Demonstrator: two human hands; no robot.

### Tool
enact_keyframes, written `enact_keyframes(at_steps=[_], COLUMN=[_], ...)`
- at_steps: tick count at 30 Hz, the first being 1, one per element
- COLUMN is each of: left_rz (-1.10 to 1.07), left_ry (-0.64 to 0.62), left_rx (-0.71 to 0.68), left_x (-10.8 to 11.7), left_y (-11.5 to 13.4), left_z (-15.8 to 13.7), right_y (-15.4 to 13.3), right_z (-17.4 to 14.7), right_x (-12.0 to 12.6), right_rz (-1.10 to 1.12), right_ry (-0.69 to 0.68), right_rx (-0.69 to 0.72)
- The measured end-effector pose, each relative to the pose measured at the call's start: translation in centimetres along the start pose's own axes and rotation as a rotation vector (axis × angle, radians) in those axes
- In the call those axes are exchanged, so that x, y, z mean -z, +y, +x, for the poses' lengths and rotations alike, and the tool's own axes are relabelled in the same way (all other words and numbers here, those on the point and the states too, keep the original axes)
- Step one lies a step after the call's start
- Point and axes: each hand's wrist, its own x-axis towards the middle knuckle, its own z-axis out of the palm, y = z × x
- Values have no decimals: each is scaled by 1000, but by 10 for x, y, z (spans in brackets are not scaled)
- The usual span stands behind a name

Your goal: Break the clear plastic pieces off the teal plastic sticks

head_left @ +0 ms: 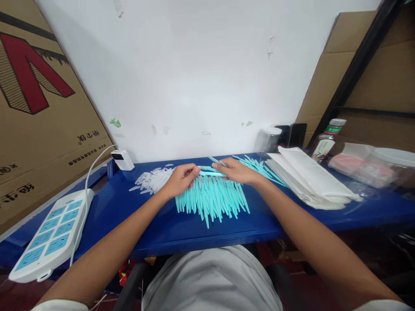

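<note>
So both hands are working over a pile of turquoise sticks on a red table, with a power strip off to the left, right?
Not quite: the table is blue, not red. The head view shows both hands, left hand and right hand, over the turquoise sticks, with the power strip at the left.

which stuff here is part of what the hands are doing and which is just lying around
In use: left hand, right hand, teal sticks, clear caps.
Lying about: power strip, white bags, bottle, jar, cardboard box.
</note>
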Motion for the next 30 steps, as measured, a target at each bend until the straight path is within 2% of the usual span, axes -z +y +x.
enact_keyframes(at_steps=[5,15,18,24,30], left_rz=[-27,-106,-130,-118,-135], left_ry=[-15,-72,-95,-33,-8], left_rx=[-17,-24,-5,-7,15], left_x=[0,-1,-3,1,9], left_y=[2,2,2,1,-5], left_z=[1,0,0,3,5], right_y=[1,7,6,3,-10], right_z=[1,3,3,1,-8], right_x=[1,0,-1,4,14], right_rz=[-96,-93,-85,-17,49], right_ry=[-25,-29,-49,-99,-65], right_rx=[41,119,95,62,27])
